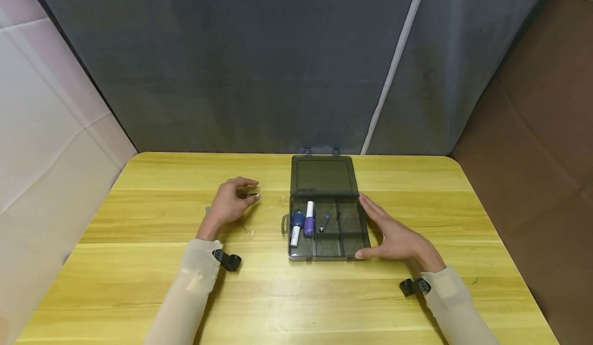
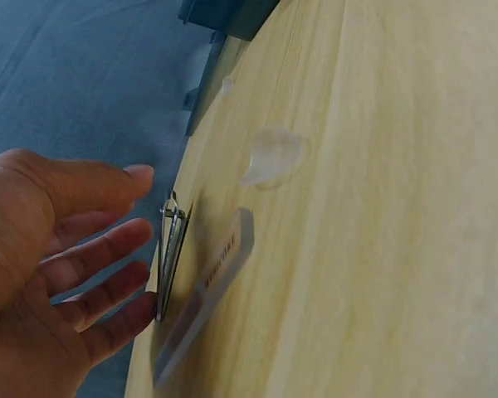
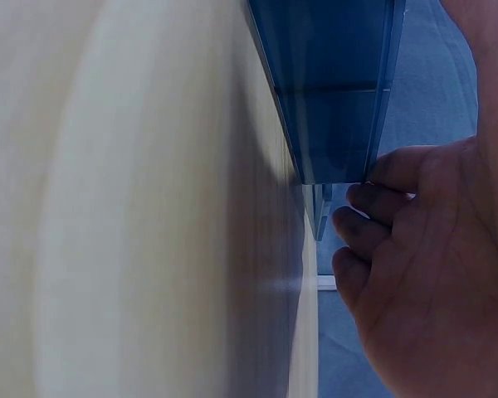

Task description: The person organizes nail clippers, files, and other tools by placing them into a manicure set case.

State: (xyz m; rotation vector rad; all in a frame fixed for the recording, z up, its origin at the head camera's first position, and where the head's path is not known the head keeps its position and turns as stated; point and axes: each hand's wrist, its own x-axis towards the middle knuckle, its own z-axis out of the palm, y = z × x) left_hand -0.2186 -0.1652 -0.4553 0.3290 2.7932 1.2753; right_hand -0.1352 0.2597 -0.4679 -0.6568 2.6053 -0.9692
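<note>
My left hand [image 1: 228, 201] is over the left side of the table, thumb and fingers apart. Beside its fingertips is a metal nail clipper [image 2: 170, 257], with a grey nail file [image 2: 220, 278] bearing print close by. My right hand [image 1: 396, 237] spreads along the right side of a dark see-through organizer box [image 1: 329, 255], thumb at the front corner and fingers at the side wall. Inside the box, a blue nail polish bottle [image 1: 298, 219] and a purple one [image 1: 309, 225], both white-capped, lie in the left section. A smaller nail clipper [image 1: 325, 222] lies in the middle section.
The box's lid [image 1: 324, 175] is folded back towards the grey curtain [image 1: 231, 77]. A curved clear plastic piece [image 2: 274, 156] lies on the wooden table [image 1: 324, 304] near my left hand, with a smaller clear piece [image 2: 227, 85] farther off. A handle [image 1: 284, 224] juts from the box's left side.
</note>
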